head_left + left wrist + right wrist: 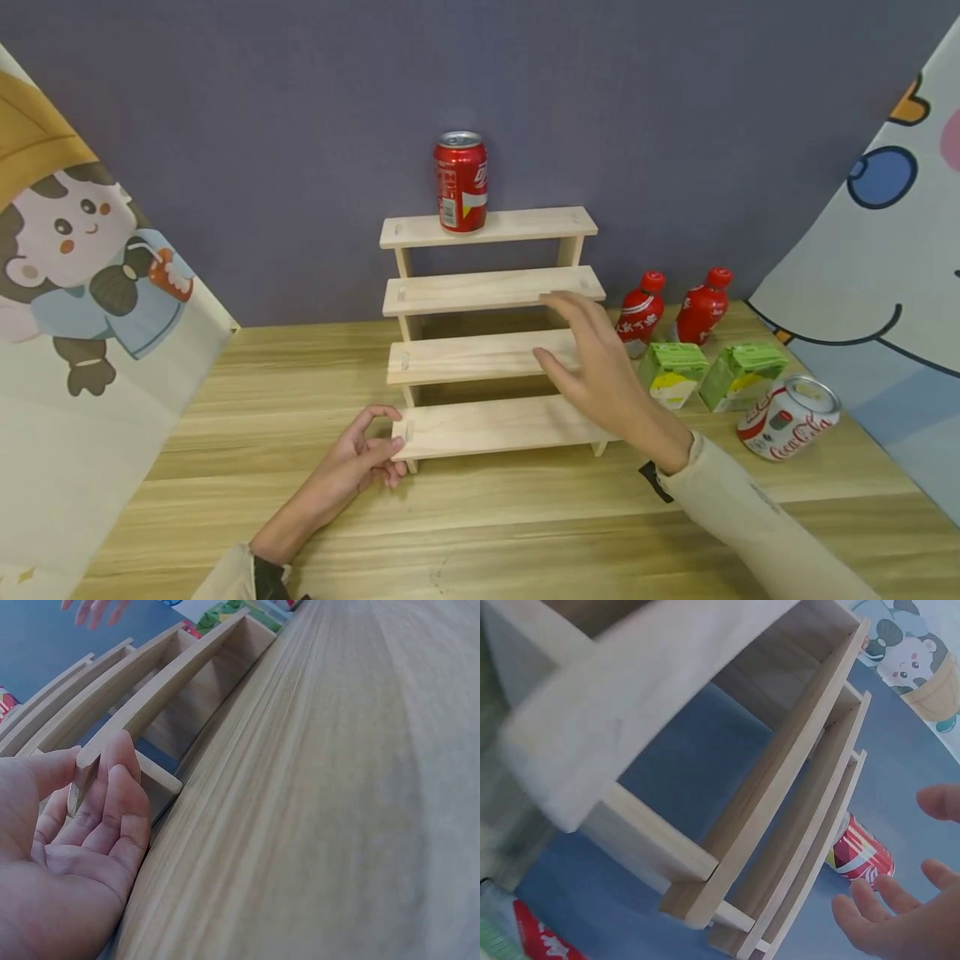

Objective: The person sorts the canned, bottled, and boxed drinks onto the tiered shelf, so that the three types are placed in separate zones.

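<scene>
Left hand [356, 460]: my thumb and fingers grip the left end of the lowest tier, at its front corner.
Right hand [603, 375]: wide, my thumb well apart from the fingers, in the air at the right part of the tiers.
Sleeves [765, 517]: pale on both my arms, with black at the wrists.
Wooden rack [480, 429]: four tiers, standing on the desk [480, 525] toward its far edge, the lowest tier closest to me.
White can [783, 421]: on the desk near its right edge.
Green cartons: the left one [673, 375] and the right one [742, 379] side by side beyond the white can, right of the rack.
Red bottles: the left one [637, 315] and the right one [701, 308] behind the cartons, near the desk's far right corner.
Red can [461, 187]: upright on the top tier, left of its middle.
Backdrop [300, 167]: dark blue-grey, behind the desk's far edge.
</scene>
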{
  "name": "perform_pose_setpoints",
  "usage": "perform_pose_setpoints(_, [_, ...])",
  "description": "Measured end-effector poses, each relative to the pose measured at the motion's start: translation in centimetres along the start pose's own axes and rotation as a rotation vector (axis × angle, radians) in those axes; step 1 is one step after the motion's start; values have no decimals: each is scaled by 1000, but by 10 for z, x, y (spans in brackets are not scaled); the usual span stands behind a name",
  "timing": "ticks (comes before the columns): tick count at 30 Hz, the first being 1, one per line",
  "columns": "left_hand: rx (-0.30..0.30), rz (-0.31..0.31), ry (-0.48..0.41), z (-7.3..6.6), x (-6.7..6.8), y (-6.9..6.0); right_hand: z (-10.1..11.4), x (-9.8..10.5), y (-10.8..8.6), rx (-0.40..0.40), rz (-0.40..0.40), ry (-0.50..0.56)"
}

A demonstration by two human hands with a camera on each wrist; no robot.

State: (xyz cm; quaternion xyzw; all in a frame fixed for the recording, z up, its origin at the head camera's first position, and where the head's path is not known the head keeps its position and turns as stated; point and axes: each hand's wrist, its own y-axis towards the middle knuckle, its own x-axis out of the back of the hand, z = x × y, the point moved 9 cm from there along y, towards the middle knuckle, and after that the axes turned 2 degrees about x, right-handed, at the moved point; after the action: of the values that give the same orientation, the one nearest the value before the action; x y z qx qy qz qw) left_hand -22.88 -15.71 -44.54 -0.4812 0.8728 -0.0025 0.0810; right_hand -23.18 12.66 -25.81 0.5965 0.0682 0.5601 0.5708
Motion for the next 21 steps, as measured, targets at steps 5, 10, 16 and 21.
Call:
perform_pose_setpoints(5, [-4, 0, -2, 0, 0, 1, 0, 9, -20, -19, 26, -33])
perform_pose_setpoints(10, [-2, 3, -5, 0, 0, 1, -3, 18, -40, -59, 62, -59])
perform_pose_setpoints(16, [-4, 3, -3, 0, 1, 1, -6, 29, -61, -65, 68, -81])
perform_pose_setpoints(21, [-3, 1, 1, 1, 1, 2, -8, 41, -82, -50, 41, -97])
